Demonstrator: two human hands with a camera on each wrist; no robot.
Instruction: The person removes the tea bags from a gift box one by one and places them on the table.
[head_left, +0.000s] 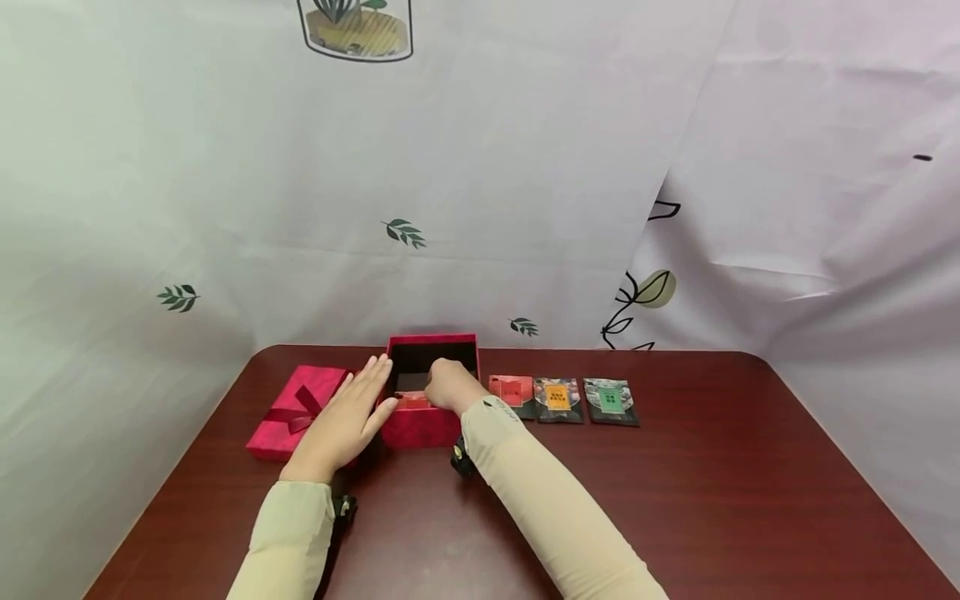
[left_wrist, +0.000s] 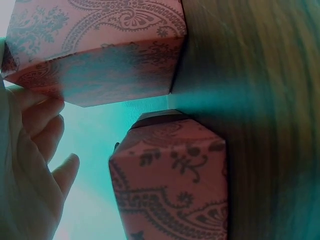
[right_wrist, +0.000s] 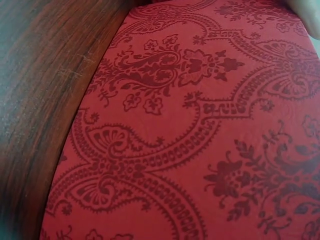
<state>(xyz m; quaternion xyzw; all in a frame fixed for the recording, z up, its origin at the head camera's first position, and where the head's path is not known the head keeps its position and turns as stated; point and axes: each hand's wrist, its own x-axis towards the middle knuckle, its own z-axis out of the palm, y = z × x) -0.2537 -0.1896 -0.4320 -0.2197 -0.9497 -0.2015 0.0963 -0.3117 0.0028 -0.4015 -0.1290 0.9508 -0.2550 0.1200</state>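
Observation:
A red patterned gift box (head_left: pixel 420 429) stands uncovered at the table's far side, its inside dark. My left hand (head_left: pixel 345 421) has its fingers straight, with the fingertips at the box's left rim. Over the box's front right edge, my right hand (head_left: pixel 453 386) reaches in with bent fingers; its fingertips are hidden. Right beside them inside the box lies a red packet (head_left: pixel 412 401), and I cannot tell whether the fingers pinch it. The box's patterned front wall (right_wrist: pixel 200 125) fills most of the right wrist view.
Left of the box lies its red lid (head_left: pixel 273 425) with a dark red ribbon bow. To the right, in a row, lie a red-labelled packet (head_left: pixel 513 395), an orange-labelled packet (head_left: pixel 558 400) and a green-labelled packet (head_left: pixel 611 402). A white printed cloth (head_left: pixel 525 208) hangs behind the table.

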